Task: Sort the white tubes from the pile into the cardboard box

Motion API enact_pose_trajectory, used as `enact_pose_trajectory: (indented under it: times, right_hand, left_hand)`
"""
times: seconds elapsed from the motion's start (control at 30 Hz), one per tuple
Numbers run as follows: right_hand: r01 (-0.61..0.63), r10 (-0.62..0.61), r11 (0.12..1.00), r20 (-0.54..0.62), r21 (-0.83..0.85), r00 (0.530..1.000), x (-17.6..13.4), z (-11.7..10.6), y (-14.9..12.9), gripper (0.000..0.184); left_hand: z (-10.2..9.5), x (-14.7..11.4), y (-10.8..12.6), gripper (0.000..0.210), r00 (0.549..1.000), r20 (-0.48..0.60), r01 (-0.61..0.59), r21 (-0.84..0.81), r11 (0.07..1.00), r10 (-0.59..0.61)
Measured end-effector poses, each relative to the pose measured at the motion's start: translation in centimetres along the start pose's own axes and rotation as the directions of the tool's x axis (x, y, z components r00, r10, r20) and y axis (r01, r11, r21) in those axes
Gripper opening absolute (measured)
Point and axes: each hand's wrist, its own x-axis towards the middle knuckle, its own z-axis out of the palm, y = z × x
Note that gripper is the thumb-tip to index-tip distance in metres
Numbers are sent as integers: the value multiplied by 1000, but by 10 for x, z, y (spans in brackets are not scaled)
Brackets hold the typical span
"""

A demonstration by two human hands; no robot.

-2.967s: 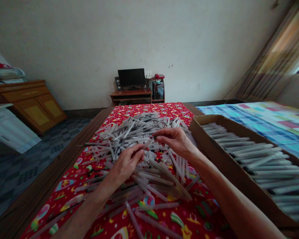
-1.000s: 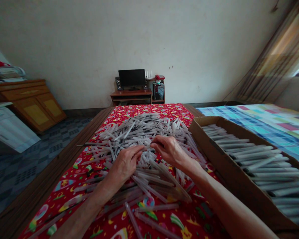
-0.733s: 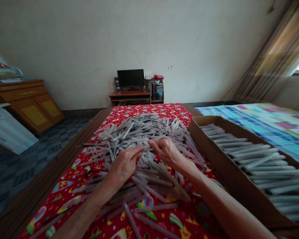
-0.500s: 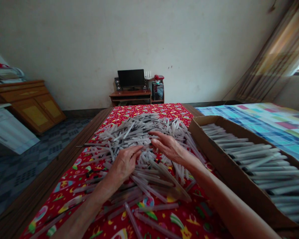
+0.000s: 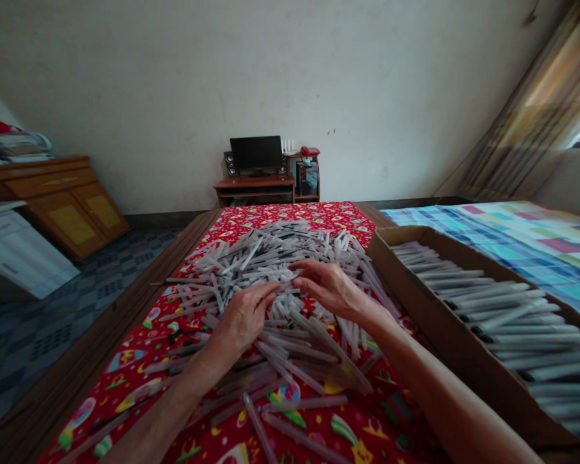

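A heap of translucent, pen-like plastic tubes (image 5: 270, 248) spreads over a red patterned cloth (image 5: 140, 361). Above its middle, my left hand (image 5: 246, 316) is closed in a pinch, with a pale tube (image 5: 284, 283) at its fingertips, pointing right. My right hand (image 5: 331, 287) faces it from the other side, thumb and forefinger curved around the tube's far end. Whatever small part those right fingers hold is too small and blurred to name. Loose tubes (image 5: 307, 403) lie nearer to me, below both hands.
On the right stands a long cardboard box (image 5: 415, 299) holding rows of similar tubes with dark ends (image 5: 517, 316). Beyond it is a bed with a checked cover (image 5: 430, 222). A desk (image 5: 254, 183) with a monitor (image 5: 256, 153) is by the far wall; wooden cabinets (image 5: 72, 206) stand left.
Both hands stay over the heap, fingertips close together. The right fingers have shifted slightly around the tube's end. The whole view has moved a little; the heap and box look the same.
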Motion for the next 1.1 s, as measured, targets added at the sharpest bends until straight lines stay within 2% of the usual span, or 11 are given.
enact_pose_trajectory:
  times: [0.07,0.17,0.27,0.43,0.5,0.6,0.67,0.77,0.9,1.0,1.1]
  right_hand:
    - [6,-6,998,1,-56,1000,0,2,2,28]
    - [-20,13,987,-44,-161,999,-1,5,3,45]
    - [-67,66,984,-13,-167,998,-1,4,0,52]
    - [3,-2,1000,8,-21,1000,-1,0,-2,30]
    - [33,-33,998,-2,-51,999,-2,2,0,26]
    - [0,-9,986,-53,-168,999,-3,8,3,43]
    - [-59,49,982,-60,-178,997,-2,9,3,51]
    - [-110,109,991,-21,-70,994,-1,4,1,54]
    - [-74,70,991,41,113,997,0,-3,0,34]
    - [-29,27,998,45,48,999,-1,-2,1,24]
    - [-11,8,994,-35,-107,999,-2,3,3,35]
  left_hand:
    - [0,0,0,25,1000,5,-5,9,1000,5]
    - [0,0,0,25,1000,6,-12,9,1000,12]
    - [0,0,1,24,1000,-2,-11,7,1000,11]
    - [-1,0,0,24,1000,4,11,7,1000,-11]
    - [0,-1,1,25,1000,15,11,0,1000,-11]
    - [0,-1,4,26,1000,13,0,-22,1000,0]
    - [0,0,4,26,1000,5,-3,-31,1000,3]
    - [0,0,3,25,1000,-8,15,-27,1000,-15]
    - [-1,0,2,25,999,-1,34,-12,999,-34]
    - [-2,0,4,26,1000,18,22,-3,1000,-22]
    - [-2,1,7,27,1000,24,12,-9,1000,-12]
